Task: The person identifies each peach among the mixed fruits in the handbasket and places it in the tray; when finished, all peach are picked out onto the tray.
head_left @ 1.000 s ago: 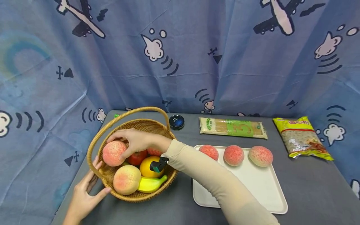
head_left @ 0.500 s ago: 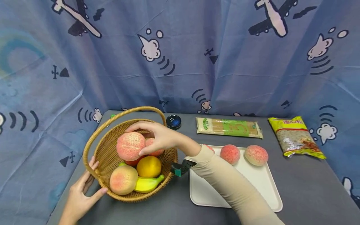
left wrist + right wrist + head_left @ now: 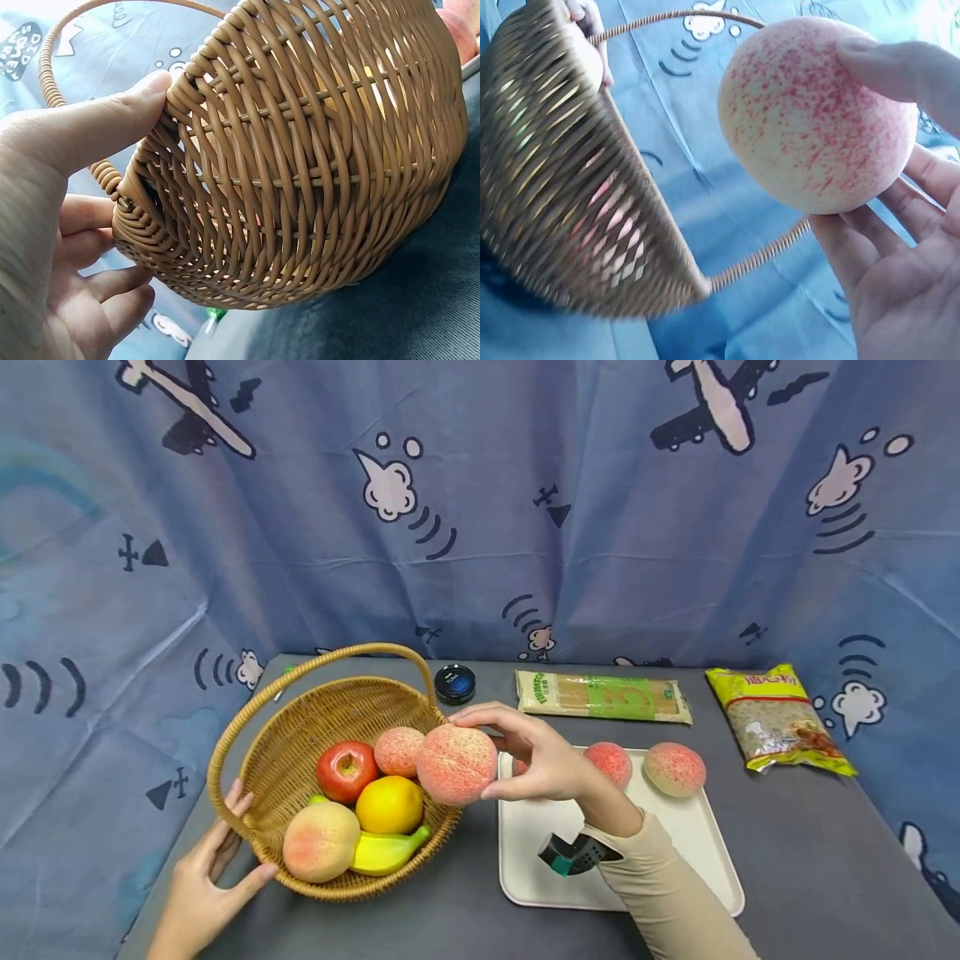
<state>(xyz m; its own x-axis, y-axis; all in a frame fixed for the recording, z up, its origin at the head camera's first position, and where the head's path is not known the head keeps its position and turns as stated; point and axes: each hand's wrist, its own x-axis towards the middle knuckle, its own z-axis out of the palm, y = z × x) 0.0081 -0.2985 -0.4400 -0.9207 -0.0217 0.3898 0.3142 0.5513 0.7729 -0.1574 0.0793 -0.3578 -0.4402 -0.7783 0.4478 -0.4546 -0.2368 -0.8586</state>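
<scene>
A pink speckled peach (image 3: 456, 764) is in my right hand (image 3: 546, 762), held between thumb and fingers at the right rim of the wicker basket (image 3: 288, 760). The right wrist view has the peach (image 3: 802, 127) raised clear of the basket's rim. My left hand (image 3: 201, 878) grips the basket's near left rim, thumb on one side and fingers on the other in the left wrist view. Inside the basket lie a red apple (image 3: 347, 772), an orange (image 3: 390, 805), a smaller peach (image 3: 398, 751), a yellowish peach (image 3: 321, 842) and a banana (image 3: 390, 852).
A white tray (image 3: 693, 860) stands right of the basket, with peaches (image 3: 675, 769) along its far side, one partly behind my hand. Behind are a round dark tin (image 3: 455, 683), a noodle pack (image 3: 603, 696) and a yellow bag (image 3: 780, 718). A patterned curtain closes the back.
My right hand has lifted the peach from the basket's left side and carried it right, to the right rim. My left hand stays on the rim.
</scene>
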